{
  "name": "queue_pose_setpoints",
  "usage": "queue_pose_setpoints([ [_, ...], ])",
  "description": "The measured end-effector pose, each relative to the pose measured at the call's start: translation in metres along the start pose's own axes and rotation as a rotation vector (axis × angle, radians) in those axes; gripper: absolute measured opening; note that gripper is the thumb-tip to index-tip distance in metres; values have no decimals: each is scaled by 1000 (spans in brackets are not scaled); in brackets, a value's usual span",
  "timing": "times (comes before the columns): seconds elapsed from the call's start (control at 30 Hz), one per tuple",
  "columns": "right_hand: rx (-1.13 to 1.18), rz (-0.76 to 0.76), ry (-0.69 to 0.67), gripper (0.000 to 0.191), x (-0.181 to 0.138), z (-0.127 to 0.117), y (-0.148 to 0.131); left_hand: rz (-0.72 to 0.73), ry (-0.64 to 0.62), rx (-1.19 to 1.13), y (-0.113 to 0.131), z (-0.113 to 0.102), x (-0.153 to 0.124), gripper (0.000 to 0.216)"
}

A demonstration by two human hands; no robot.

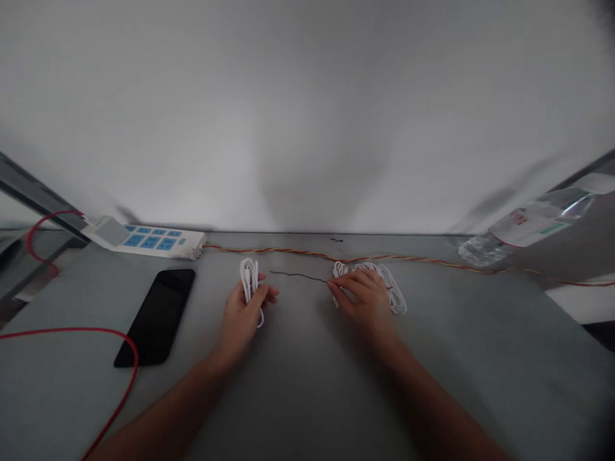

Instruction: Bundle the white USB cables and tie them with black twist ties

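Observation:
My left hand (243, 315) is closed round a coiled white cable (250, 276), held upright just above the grey table (298, 384). My right hand (364, 296) rests over a loose pile of white cables (393, 288), and its fingertips pinch the end of a thin black twist tie (298, 276) that lies on the table between the two hands.
A black phone (158, 315) lies to the left. A white power strip with blue sockets (147, 240) sits at the back left, with a red cord (96, 333) looping forward. A twisted red-yellow wire (408, 258) runs along the back. A plastic bottle (523, 230) lies at the right.

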State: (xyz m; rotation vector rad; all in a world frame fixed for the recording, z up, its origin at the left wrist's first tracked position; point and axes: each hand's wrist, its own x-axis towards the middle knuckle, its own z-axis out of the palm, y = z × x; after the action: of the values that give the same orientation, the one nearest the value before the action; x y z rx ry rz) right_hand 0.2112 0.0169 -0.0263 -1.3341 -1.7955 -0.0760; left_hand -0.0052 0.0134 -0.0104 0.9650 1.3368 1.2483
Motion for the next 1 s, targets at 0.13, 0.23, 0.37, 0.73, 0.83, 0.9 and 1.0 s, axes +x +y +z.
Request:
queue_pose_setpoints([
  [0.13, -208, 93, 18, 18, 2, 10, 9, 78, -33, 283, 7, -9, 7, 26],
  [0.23, -298, 125, -39, 24, 4, 11, 11, 182, -50, 590, 12, -12, 9, 19],
  [0.37, -171, 153, -5, 36, 7, 2, 16, 263, -105, 811, 13, -16, 12, 39],
  [0.73, -61, 293, -215, 24, 8, -4, 11, 395, -40, 1525, 18, -27, 15, 34],
  [0.83, -114, 348, -243, 19, 9, -7, 9, 399, 27, 1583, 21, -30, 16, 46],
  [0.9, -125, 383, -269, 18, 10, -10, 9, 414, 38, 1623, 22, -31, 16, 50],
  [1.0, -102, 378, -280, 27, 9, -13, 10, 453, 27, 1666, 23, -33, 15, 51],
])
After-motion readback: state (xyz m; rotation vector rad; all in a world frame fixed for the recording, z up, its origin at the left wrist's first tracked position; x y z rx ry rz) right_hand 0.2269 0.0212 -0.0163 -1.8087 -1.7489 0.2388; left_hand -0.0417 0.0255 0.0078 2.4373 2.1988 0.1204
